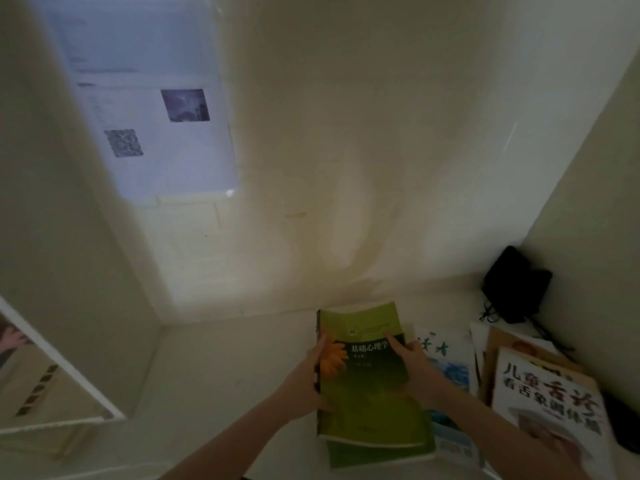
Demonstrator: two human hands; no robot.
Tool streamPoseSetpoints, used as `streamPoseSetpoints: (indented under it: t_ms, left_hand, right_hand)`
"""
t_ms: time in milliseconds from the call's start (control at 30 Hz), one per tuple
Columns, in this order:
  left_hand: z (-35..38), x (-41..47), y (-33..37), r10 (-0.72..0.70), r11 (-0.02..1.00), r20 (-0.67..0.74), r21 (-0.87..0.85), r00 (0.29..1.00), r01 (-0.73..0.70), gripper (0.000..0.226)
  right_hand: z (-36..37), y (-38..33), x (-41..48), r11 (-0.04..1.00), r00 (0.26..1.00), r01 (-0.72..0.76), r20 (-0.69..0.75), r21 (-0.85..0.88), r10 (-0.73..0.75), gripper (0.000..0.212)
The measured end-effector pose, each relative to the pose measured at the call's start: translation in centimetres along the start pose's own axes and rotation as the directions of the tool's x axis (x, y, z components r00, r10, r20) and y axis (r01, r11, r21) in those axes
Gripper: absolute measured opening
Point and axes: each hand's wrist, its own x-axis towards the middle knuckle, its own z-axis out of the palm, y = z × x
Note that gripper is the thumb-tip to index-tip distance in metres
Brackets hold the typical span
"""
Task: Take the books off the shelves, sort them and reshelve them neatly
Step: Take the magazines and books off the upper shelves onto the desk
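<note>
1. I've got the green psychology textbook [367,386] in both hands. My left hand [308,372] is wrapped round the spine edge. My right hand [412,365] pinches the opposite edge, thumb lying on the cover next to the title.
2. The book is front cover up, low over the white surface [225,358], close to the back wall. Can't tell if it's resting on something or just hovering. There's another bit of green poking out under its near edge, which could be a second book, not sure.
3. Just to its right is a blue-and-white magazine [446,362], partly under the textbook's edge. Further right is a children's tongue-diagnosis book [547,403] lying on top of a few more.
4. A black box with a cable [512,285] sits in the far right corner, and a printed sheet with a QR code [156,126] is stuck on the wall to the left.
5. I'd say this is the sorting stage: books are lying flat in loose piles and nothing is stood upright yet.
6. The next move calls for picking which pile this one belongs to, then setting it down square. The stack on the right looks pretty skewed, so it'll want straightening before anything gets reshelved.
</note>
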Motion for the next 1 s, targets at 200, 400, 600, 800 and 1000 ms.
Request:
streamPoseSetpoints:
  t_ms: [200,400,600,800,1000]
  left_hand:
    - [2.1,-0.2,0.3,-0.135,0.990,-0.032,-0.054,0.990,0.133,0.121]
    - [3.2,0.4,-0.3,-0.174,0.978,-0.103,-0.137,0.979,0.159,0.092]
    - [1.7,-0.2,0.3,-0.276,0.934,-0.139,-0.274,0.951,0.231,0.095]
    - [-4.1,-1.7,5.6,-0.057,0.991,-0.257,-0.132,0.965,0.023,0.099]
    - [-12.9,-7.7,15.5,0.145,0.949,-0.475,-0.183,0.868,-0.259,0.112]
  right_hand:
    - [1.2,1.6,0.3,0.996,0.996,-0.092,0.015,0.022,0.091,0.113]
    - [1.3,1.9,0.5,0.989,0.989,-0.149,-0.016,0.008,0.149,0.107]
    - [0.4,0.7,0.2,0.990,0.981,-0.123,-0.162,-0.071,0.110,0.088]
    - [-4.1,-6.4,-0.9,0.989,0.936,0.142,-0.318,-0.044,-0.148,0.090]
    - [-8.9,-17.1,-3.5,0.863,0.808,0.506,-0.352,0.003,-0.473,0.077]
